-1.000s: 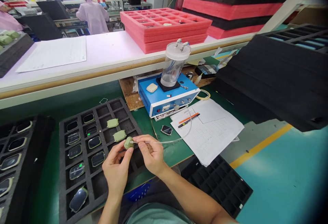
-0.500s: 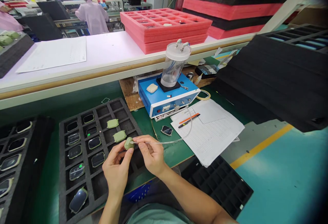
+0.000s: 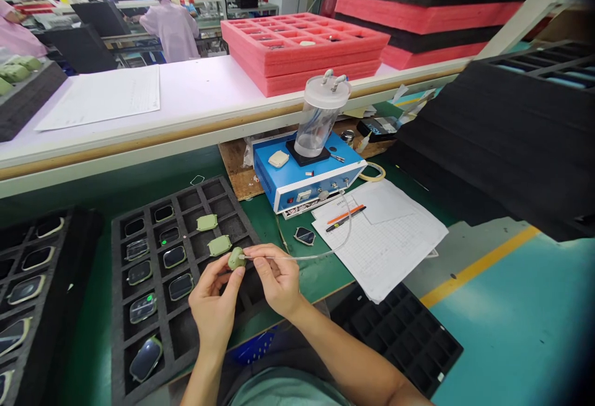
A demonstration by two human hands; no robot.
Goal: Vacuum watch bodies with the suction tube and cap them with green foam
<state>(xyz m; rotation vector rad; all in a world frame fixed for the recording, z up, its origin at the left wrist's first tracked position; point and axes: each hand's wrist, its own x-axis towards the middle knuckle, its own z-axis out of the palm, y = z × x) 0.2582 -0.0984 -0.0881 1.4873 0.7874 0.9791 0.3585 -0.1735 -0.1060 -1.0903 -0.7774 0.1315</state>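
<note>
My left hand (image 3: 211, 297) pinches a small green watch case (image 3: 236, 260) between thumb and fingers, tilted on its edge. The fingers of my right hand (image 3: 279, 282) close round the end of a clear thin tube (image 3: 320, 256), whose tip meets the watch case; the exact contact is too small to make out. Both hands are over a black foam tray (image 3: 118, 331). Two more green cases, an upper one (image 3: 207, 222) and a lower one (image 3: 219, 245), lie in its compartments, with several dark-screened watch pieces (image 3: 174, 257) to the left.
The tube runs to a blue box (image 3: 316, 180) carrying a clear cylinder (image 3: 320, 114). Papers (image 3: 390, 238) with two pens lie to the right, near a loose watch piece (image 3: 304, 236). Red foam trays (image 3: 302, 71) rest on the shelf. Black foam (image 3: 502, 139) is stacked at right.
The whole view has shifted slightly to the right. Both hands keep the same hold on the watch case and the tube, with almost no movement.
</note>
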